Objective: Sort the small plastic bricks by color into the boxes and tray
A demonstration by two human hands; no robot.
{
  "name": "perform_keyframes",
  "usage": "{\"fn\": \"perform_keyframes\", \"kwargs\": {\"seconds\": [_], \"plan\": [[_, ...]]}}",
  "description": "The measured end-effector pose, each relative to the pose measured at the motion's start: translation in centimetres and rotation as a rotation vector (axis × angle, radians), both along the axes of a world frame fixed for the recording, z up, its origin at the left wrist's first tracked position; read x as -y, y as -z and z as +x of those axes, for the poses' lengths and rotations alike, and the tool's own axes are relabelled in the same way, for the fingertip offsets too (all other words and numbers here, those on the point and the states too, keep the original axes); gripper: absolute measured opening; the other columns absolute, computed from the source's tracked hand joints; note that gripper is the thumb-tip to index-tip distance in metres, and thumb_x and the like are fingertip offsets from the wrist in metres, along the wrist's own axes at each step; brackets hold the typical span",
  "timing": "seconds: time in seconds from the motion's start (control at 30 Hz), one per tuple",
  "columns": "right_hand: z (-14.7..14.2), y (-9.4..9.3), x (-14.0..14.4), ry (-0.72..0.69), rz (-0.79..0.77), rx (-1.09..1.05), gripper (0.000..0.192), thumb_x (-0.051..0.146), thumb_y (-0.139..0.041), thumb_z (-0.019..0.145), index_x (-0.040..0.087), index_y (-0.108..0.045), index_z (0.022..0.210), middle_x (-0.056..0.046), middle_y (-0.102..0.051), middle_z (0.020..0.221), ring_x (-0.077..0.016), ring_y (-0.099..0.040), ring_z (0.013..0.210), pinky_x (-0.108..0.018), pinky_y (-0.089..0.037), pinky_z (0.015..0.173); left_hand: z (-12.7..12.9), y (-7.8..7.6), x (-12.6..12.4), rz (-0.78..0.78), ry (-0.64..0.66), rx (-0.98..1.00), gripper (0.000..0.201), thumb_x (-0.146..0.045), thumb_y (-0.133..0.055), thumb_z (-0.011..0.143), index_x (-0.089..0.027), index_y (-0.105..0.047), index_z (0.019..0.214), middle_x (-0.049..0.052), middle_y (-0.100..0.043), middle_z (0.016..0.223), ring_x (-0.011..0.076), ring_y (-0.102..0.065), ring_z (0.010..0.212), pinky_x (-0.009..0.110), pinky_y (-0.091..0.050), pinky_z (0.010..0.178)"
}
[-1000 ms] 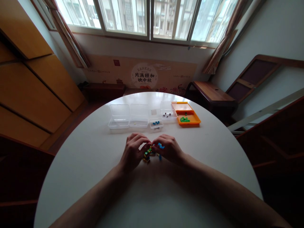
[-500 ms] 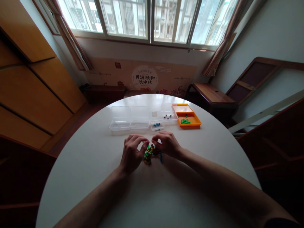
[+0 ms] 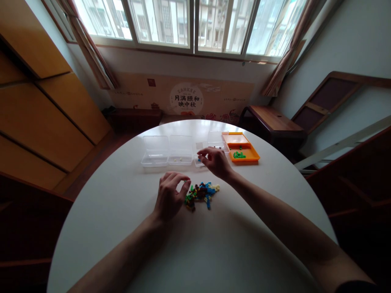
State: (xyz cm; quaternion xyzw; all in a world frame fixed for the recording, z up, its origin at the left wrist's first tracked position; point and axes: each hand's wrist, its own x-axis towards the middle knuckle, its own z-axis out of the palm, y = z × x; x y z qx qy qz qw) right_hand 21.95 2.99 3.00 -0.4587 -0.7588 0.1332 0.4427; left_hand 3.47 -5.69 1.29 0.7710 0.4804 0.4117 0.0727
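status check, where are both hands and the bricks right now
Left hand curled on the table beside the brick pile. Right hand over the small clear box, pinching a blue piece. Nothing in the way.

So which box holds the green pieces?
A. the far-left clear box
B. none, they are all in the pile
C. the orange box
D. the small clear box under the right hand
C: the green pieces lie in the orange box, at the right end of the row.
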Motion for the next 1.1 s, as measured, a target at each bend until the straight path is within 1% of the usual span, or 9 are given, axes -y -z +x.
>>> {"fn": "perform_keyframes", "kwargs": {"seconds": [0.1,0.23,0.37,0.53,0.7,0.77,0.83,0.97,1.1], "plan": [[2.8,0.6,1.7,-0.107,-0.056,0.070,0.014,0.017,-0.061,0.081,0.018,-0.072,0.090,-0.002,-0.066,0.078,-0.0091,-0.050,0.057,-0.025,-0.043,0.061,0.1,0.1,-0.1,0.006,-0.007,-0.009,0.016,-0.028,-0.054,0.088,-0.020,-0.065,0.080,0.003,-0.067,0.084,0.0208,-0.057,0.087,0.038,-0.043,0.082],[6.3,1.0,4.0,-0.302,-0.235,0.218,0.022,0.009,-0.060,0.076,0.018,-0.072,0.092,-0.002,-0.066,0.085,-0.0077,-0.049,0.058,-0.023,-0.043,0.059,0.2,0.1,-0.1,0.004,0.001,-0.021,0.016,-0.027,-0.054,0.088,-0.020,-0.065,0.080,0.003,-0.067,0.083,0.0208,-0.058,0.087,0.038,-0.042,0.083],[8.2,1.1,5.5,-0.411,-0.346,0.277,0.023,0.007,-0.059,0.074,0.018,-0.072,0.090,-0.002,-0.063,0.086,-0.0078,-0.053,0.061,-0.020,-0.044,0.058,0.4,0.2,-0.2,0.008,0.005,-0.026,0.015,-0.027,-0.054,0.088,-0.020,-0.065,0.080,0.003,-0.066,0.084,0.0206,-0.057,0.088,0.038,-0.041,0.083],[8.7,1.7,5.8,-0.401,-0.265,0.288,0.018,0.007,-0.058,0.078,0.018,-0.071,0.083,-0.003,-0.064,0.086,-0.0098,-0.058,0.067,-0.022,-0.046,0.066,0.6,0.3,-0.3,0.008,0.000,-0.033,0.015,-0.028,-0.054,0.088,-0.020,-0.065,0.080,0.003,-0.067,0.084,0.0204,-0.058,0.088,0.038,-0.042,0.083],[8.9,2.0,5.6,-0.355,-0.230,0.289,0.015,0.008,-0.055,0.082,0.016,-0.068,0.082,-0.004,-0.064,0.086,-0.0100,-0.057,0.066,-0.021,-0.045,0.063,0.8,0.3,-0.2,0.041,0.012,-0.063,0.014,-0.026,-0.055,0.087,-0.020,-0.065,0.080,0.003,-0.067,0.084,0.0204,-0.058,0.088,0.038,-0.041,0.084],[8.8,2.1,5.7,-0.356,-0.242,0.224,0.012,0.011,-0.056,0.083,0.016,-0.067,0.083,-0.004,-0.064,0.085,-0.0102,-0.056,0.066,-0.022,-0.046,0.063,0.9,0.4,-0.2,0.089,0.038,-0.091,0.011,-0.024,-0.056,0.087,-0.020,-0.064,0.080,0.002,-0.067,0.083,0.0199,-0.058,0.087,0.038,-0.040,0.085],[8.3,2.2,5.8,-0.357,-0.290,0.082,0.010,0.015,-0.057,0.084,0.015,-0.066,0.083,-0.004,-0.065,0.083,-0.0111,-0.057,0.067,-0.023,-0.047,0.064,1.1,0.4,0.0,0.150,0.068,-0.121,0.009,-0.022,-0.058,0.087,-0.020,-0.064,0.081,0.002,-0.067,0.083,0.0194,-0.058,0.087,0.037,-0.040,0.086],[6.4,2.1,6.6,-0.397,-0.492,-0.319,0.013,0.028,-0.063,0.083,0.015,-0.065,0.084,-0.004,-0.067,0.078,-0.0133,-0.061,0.071,-0.027,-0.050,0.068,1.4,0.2,0.3,0.244,0.129,-0.160,0.003,-0.023,-0.063,0.085,-0.023,-0.065,0.086,0.001,-0.068,0.085,0.0192,-0.058,0.090,0.038,-0.040,0.089],[4.4,1.6,7.6,-0.481,-0.661,-0.531,0.020,0.034,-0.070,0.078,0.015,-0.066,0.083,-0.002,-0.067,0.075,-0.0128,-0.062,0.068,-0.028,-0.051,0.068,1.7,-0.2,0.7,0.310,0.213,-0.152,0.011,-0.027,-0.065,0.085,-0.025,-0.065,0.096,0.000,-0.070,0.086,0.0178,-0.060,0.089,0.038,-0.040,0.094]]}}
